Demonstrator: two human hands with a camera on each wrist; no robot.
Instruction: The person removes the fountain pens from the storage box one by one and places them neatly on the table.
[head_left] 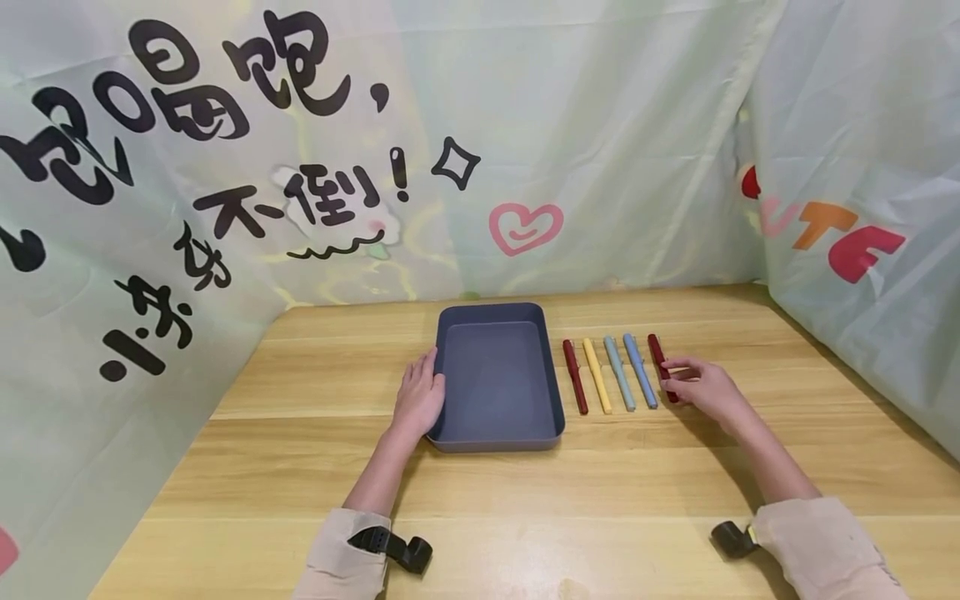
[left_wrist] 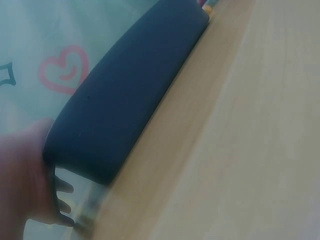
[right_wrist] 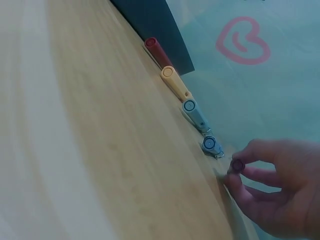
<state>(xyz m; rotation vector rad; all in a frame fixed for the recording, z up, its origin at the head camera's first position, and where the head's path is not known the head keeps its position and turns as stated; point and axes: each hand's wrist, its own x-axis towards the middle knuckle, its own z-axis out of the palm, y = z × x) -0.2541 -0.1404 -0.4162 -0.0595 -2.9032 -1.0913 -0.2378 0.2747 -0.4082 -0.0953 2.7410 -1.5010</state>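
Right hand (head_left: 701, 386) is pinching the near end of the dark red pen (head_left: 661, 364), the rightmost one in the row, fingers and thumb curled round its end while it lies on the table. You can see that grip pretty clearly in the right wrist view too, with the pen's round end cap poking out between the fingertips (right_wrist: 239, 175). Left hand (head_left: 418, 398) lies flat-ish against the left wall of the shallow dark blue-grey rectangular plastic tray (head_left: 498, 433), fingers straight and touching the rim, not wrapped around it.

Next to the held pen, going left toward the tray, are four more pens side by side: a blue one (head_left: 640, 370), a pale grey-blue one (head_left: 619, 373), a yellow one (head_left: 597, 375) and a red one (head_left: 575, 377), which sits just beside the tray's right wall. All of them run roughly parallel.

Everything is on a light wooden table (head_left: 525, 500), with a pale green printed cloth backdrop (head_left: 600, 125) hung around it, black lettering and a pink heart (head_left: 525, 227) on it.
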